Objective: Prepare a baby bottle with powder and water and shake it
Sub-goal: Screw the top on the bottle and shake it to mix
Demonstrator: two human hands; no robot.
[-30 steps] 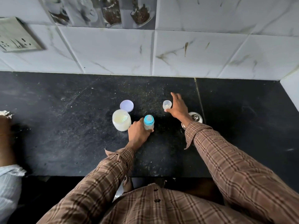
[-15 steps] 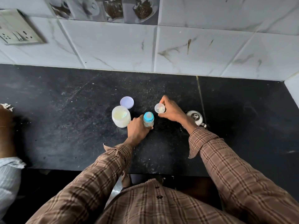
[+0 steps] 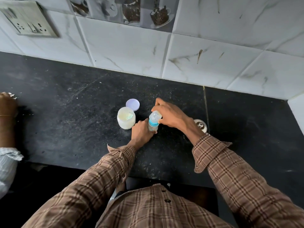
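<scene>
A small baby bottle (image 3: 153, 126) with a blue collar stands upright on the black counter (image 3: 82, 125). My left hand (image 3: 141, 132) grips its body from the left. My right hand (image 3: 171, 116) holds the clear dome cap (image 3: 155, 116) tilted on top of the bottle's blue collar. Left of the bottle stands an open white powder jar (image 3: 126, 118) with pale powder inside. Its lilac lid (image 3: 132, 104) lies flat just behind it.
A steel vessel with a knobbed lid (image 3: 201, 125) sits right of my right wrist. Another person's hand (image 3: 7, 106) and pale sleeve (image 3: 8, 163) are at the far left edge. A tiled wall with a socket plate (image 3: 28, 22) stands behind the counter.
My right hand picked the clear cap up from the counter behind the bottle and carried it onto the bottle's top. My left hand stayed on the bottle.
</scene>
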